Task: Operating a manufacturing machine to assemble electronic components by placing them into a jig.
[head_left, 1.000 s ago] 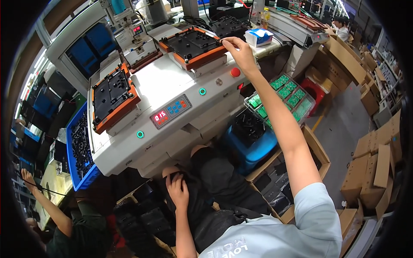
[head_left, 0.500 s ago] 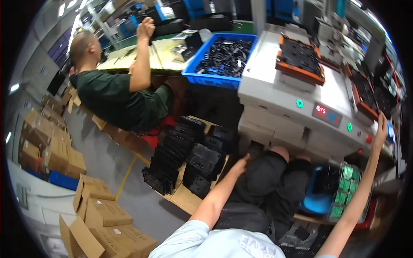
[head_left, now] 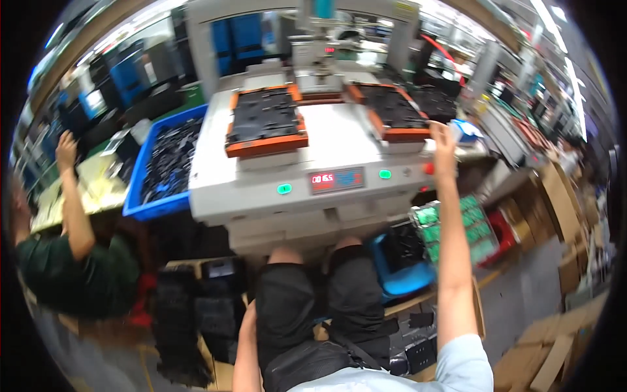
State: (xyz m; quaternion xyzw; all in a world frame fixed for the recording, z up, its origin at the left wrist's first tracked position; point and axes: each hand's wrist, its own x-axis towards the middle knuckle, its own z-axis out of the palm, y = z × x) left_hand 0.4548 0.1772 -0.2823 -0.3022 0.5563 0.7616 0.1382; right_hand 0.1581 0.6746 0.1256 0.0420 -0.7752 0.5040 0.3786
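Note:
My right arm reaches forward, and my right hand (head_left: 442,136) is at the near right corner of an orange-framed fixture (head_left: 400,134) holding a black plastic panel (head_left: 394,108). Its fingers look stretched out, with nothing visible in them; whether they press on the frame is unclear. Low beside my left thigh is my left hand (head_left: 249,319), its fingers hidden or blurred. A second orange-framed fixture (head_left: 268,145) with another black panel (head_left: 264,112) sits to the left on the white machine (head_left: 333,140). Green-lit buttons (head_left: 385,174) flank a red digital display (head_left: 336,181) on its front.
A blue crate (head_left: 134,208) of small black parts stands left of the machine, near a co-worker in a dark green shirt (head_left: 78,281). Stacked black panels (head_left: 175,320) lie at lower left. Right of my knees are a blue bin (head_left: 408,281) and a tray of green boards (head_left: 460,228).
My view has swung right, bringing the machine to the middle and the co-worker to the left edge. My right hand stays near the right fixture; my left hand is lower, beside my thigh.

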